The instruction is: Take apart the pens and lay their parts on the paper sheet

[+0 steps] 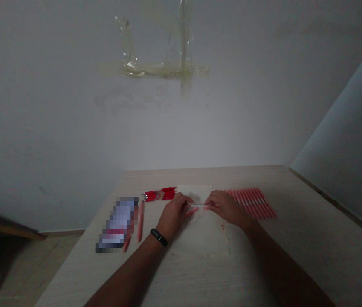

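My left hand (175, 209) and my right hand (224, 206) face each other over the middle of the table. Between their pinched fingertips runs a thin white rod (199, 206), like a pen refill, lying roughly level. Both ends of it disappear into my fingers. A pink pen part (192, 211) shows just below the rod, close to my left fingers; whether the hand touches it I cannot tell. Beyond my left hand lies a bunch of red pens (160, 194). Right of my right hand, pink pens (253, 203) lie side by side in a slanted row.
A pale square sheet or patch (200, 241) lies on the wooden table (181, 281) under my hands. At the left are a blurred-out phone-like device (117, 224) and a loose pink pen (140, 221), with another beside the device. A wall (200, 136) bounds the table's back.
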`<control>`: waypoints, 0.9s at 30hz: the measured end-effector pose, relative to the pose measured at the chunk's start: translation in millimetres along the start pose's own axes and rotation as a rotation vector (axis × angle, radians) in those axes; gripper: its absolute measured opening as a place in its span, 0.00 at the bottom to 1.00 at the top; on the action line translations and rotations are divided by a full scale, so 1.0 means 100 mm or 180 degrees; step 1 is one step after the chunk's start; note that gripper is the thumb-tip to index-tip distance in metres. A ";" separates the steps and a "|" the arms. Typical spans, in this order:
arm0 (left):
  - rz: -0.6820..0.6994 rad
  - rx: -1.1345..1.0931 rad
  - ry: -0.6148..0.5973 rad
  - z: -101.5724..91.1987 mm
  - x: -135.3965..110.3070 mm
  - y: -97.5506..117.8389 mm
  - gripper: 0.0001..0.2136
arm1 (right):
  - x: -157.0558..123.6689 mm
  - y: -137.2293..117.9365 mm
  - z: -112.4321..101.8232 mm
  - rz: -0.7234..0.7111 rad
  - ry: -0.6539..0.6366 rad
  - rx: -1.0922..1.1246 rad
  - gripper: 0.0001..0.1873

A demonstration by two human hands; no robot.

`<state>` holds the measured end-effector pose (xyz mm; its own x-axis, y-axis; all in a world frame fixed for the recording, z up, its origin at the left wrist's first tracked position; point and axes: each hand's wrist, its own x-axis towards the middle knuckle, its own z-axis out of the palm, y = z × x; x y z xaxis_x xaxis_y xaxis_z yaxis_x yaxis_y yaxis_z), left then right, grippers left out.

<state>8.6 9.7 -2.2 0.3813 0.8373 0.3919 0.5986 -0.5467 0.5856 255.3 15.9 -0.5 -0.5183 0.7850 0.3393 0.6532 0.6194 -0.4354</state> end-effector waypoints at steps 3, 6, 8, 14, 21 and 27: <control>-0.0157 0.0016 0.0069 0.02 -0.01 -0.04 0.11 | 0.01 0.02 -0.01 0.0054 0.0046 -0.0076 0.01; -0.0346 0.0168 0.0013 0.05 -0.02 -0.09 0.15 | 0.02 0.06 -0.03 0.0160 0.0153 -0.0161 0.03; -0.0392 0.0316 -0.0130 0.06 -0.04 -0.11 0.11 | 0.02 0.09 -0.03 0.0226 0.0233 -0.0204 0.04; -0.0334 0.0573 -0.0537 0.09 -0.06 -0.10 0.02 | 0.02 0.10 -0.04 0.0264 0.0312 -0.0198 0.05; -0.0418 0.0400 -0.0394 0.08 -0.05 -0.07 0.01 | 0.01 0.14 -0.07 0.0240 0.0462 -0.0192 0.05; -0.0540 0.0253 -0.0170 0.04 -0.01 -0.05 0.03 | 0.01 0.21 -0.11 0.0193 0.0536 -0.0297 0.05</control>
<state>8.0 11.7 -8.0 0.3057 0.9179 0.2530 0.7104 -0.3968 0.5813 274.3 29.3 -0.2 -0.3819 0.8057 0.4528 0.7329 0.5625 -0.3828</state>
